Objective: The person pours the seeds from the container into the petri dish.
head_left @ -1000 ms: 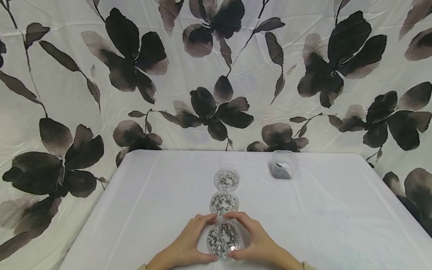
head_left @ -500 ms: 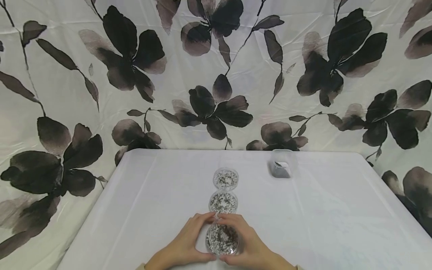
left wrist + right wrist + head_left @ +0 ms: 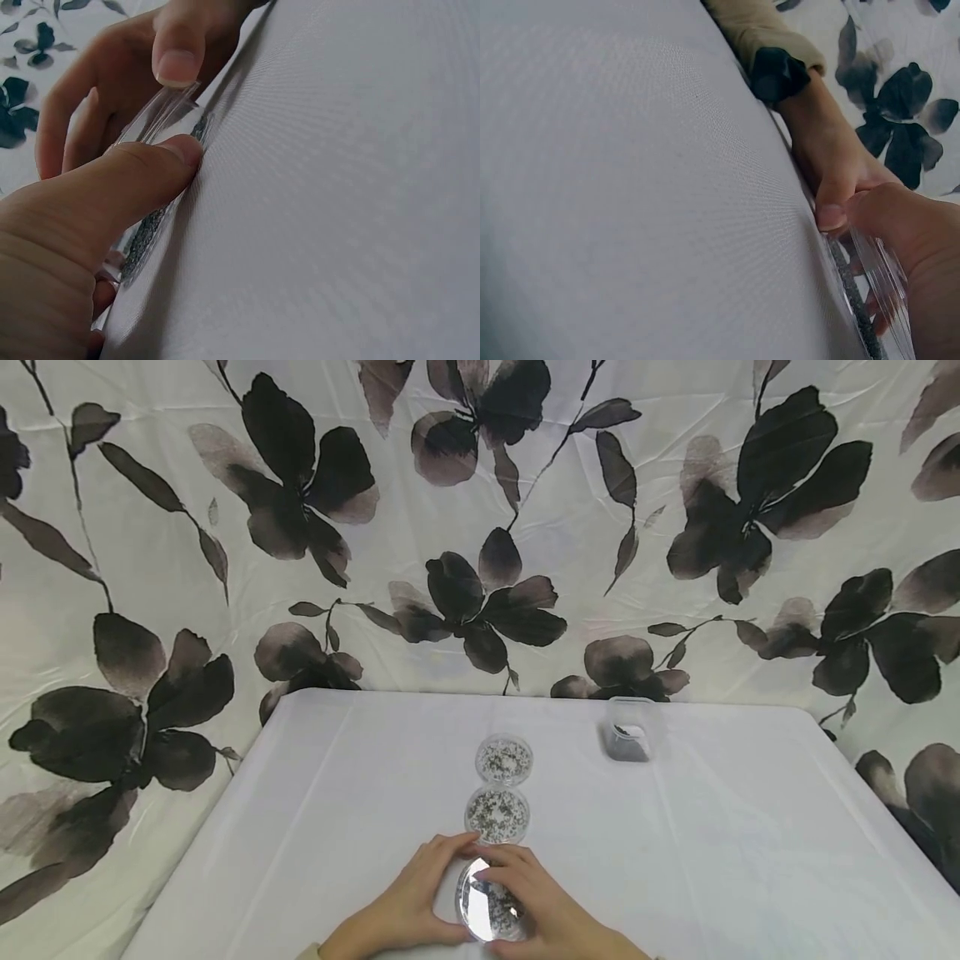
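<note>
At the front of the table is a round clear petri dish (image 3: 142, 244) with dark and white grains in it. My left hand (image 3: 405, 902) grips its side, thumb at the near rim and fingers at the far rim. My right hand (image 3: 551, 906) holds the clear lid (image 3: 885, 281) between thumb and fingers. The lid sits tilted over the dish, raised on the right hand's side in the wrist views, and a bright glare crosses it in the head view. Just beyond are a middle petri dish (image 3: 497, 815) and a far petri dish (image 3: 504, 760) with similar grains.
A small clear plastic tub (image 3: 628, 739) with dark contents stands near the table's back edge, right of the dishes. White cloth covers the table (image 3: 337, 777). Behind it hangs a floral curtain (image 3: 615, 535).
The right hand has shifted left over the near dish, its fingers now over the top. The lid has tilted and now shows a bright reflection. The left hand stays nearly in place.
</note>
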Demonstrator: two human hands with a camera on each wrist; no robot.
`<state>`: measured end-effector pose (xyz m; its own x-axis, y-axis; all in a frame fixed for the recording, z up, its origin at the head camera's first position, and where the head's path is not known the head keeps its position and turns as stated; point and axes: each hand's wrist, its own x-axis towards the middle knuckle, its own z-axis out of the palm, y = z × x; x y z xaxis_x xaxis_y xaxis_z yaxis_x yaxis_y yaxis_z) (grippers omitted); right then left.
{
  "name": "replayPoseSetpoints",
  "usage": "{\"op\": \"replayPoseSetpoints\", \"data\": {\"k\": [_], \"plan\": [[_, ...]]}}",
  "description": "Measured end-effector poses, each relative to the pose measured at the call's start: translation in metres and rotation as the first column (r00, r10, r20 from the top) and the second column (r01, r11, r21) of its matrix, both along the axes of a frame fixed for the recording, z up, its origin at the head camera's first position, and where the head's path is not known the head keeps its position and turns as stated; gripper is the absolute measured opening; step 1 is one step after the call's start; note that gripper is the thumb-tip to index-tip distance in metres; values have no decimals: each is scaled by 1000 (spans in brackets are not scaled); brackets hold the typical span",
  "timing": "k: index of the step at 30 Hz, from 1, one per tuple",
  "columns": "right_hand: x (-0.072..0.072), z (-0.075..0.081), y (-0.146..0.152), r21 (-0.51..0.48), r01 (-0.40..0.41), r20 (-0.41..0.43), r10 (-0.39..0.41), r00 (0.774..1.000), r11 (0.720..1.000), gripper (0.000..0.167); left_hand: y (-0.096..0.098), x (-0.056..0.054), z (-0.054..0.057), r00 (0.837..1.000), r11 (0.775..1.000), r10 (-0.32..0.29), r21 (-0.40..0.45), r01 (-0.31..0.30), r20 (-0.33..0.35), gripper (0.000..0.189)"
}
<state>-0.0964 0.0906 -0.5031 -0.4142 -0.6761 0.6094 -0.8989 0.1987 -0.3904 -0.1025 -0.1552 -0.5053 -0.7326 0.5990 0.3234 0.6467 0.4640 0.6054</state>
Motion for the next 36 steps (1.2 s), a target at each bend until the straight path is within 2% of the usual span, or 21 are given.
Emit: {"op": "replayPoseSetpoints", "data": {"k": [4,7,19,27,30,32,34,36], "plan": [[2,1,1,35,23,12,-23,1000,999,66,-1,-1,0,1000,1000,4,7,-4,-2,109],[3,1,0,53,25,-13,-24,1000,998,65,-1,1,0,1000,1000,7,10,-7,-8,109],[7,1,-5,39,-28,-64,30,997,999,52,-3,11,0,1000,1000,-6,17,7,-30,107],[3,-1,-3,43,-73,-97,77,992,996,40,-6,8,-1,997,997,-70,25,70,-14,107],[4,0,-1,59,-58,-81,63,995,997,39,-7,5,-1,996,996,-84,27,85,-31,107],[5,4,2,69,-56,-38,59,998,996,38,-8,4,1,996,996,-89,11,89,-25,107],[4,10,6,77,-50,-19,52,998,996,36,-10,4,5,995,995,-101,-18,101,-4,106],[2,18,12,62,-46,-13,47,999,997,34,-14,3,12,993,992,-112,-52,114,45,101]]}}
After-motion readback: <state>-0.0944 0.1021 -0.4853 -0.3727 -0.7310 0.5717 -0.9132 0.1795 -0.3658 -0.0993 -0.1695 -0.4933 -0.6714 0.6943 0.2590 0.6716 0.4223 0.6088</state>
